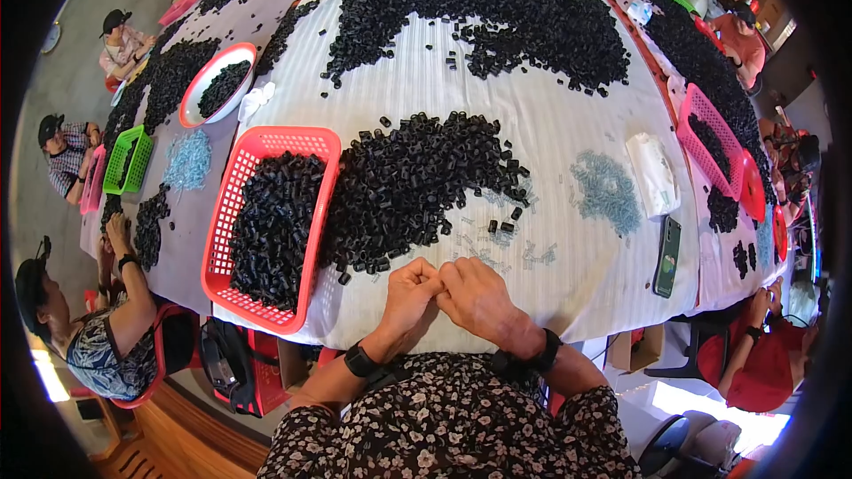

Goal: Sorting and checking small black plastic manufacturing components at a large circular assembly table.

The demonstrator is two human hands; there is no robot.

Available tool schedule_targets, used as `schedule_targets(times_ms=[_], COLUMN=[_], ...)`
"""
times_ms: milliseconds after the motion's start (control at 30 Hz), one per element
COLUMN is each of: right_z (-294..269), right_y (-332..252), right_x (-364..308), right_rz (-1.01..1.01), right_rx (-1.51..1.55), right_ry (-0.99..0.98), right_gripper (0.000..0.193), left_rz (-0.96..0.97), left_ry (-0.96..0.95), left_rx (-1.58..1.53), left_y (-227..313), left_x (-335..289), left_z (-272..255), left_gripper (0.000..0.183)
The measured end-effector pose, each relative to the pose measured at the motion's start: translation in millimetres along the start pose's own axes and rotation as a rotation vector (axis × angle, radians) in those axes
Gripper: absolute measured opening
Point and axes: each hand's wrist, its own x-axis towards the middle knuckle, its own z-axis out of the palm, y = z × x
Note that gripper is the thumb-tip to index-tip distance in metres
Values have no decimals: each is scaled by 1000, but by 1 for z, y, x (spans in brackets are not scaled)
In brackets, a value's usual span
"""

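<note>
Head view, looking down: a person's left hand [413, 291] and right hand [479, 297] meet at the near edge of a desk [586, 297] covered in pale striped cloth. Both have their fingers curled in, fingertips pressed together at one point; the fingers hide whatever may be between them, so I cannot tell whether either grips anything. Meeting like this probably lets one steady something small for the other.

Just beyond the hands, spreading ahead and to the left, lies a heap of small, black, tube-like pieces [426, 168], apparently kept close for easy picking. Left of the left hand stands a coral-red, rectangular plastic basket with lattice walls [325, 231], filled with similar black pieces; its place beside the heap seems to keep them contained and near.

Ahead of the right hand are scattered slim, translucent bluish slivers [543, 254]. Farther right sits a denser pile of slivers [606, 191], apart from the black heap, presumably to avoid mixing. Beyond that pile, a white soft packet [653, 173] and a dark smartphone [667, 257] lie toward the right, seemingly set aside.
</note>
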Motion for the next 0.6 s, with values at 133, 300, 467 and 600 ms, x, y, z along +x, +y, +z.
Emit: schedule_targets(times_ms=[133, 300, 467, 600], right_z=[7, 1, -16, -13], right_y=[7, 3, 7, 11], right_x=[-3, -7, -13, -19], right_rz=[187, 275, 341, 353], right_rx=[418, 530, 773, 800], right_ry=[27, -37, -35, -4], right_gripper=[32, 25, 19, 22], left_rz=[-17, 5, -39, 32], left_ry=[-112, -134, -177, -258], left_rx=[-103, -108, -152, -194], left_y=[5, 4, 7, 5], left_x=[-1, -1, 0, 1], left_z=[2, 2, -4, -2], left_gripper=[9, 6, 5, 2])
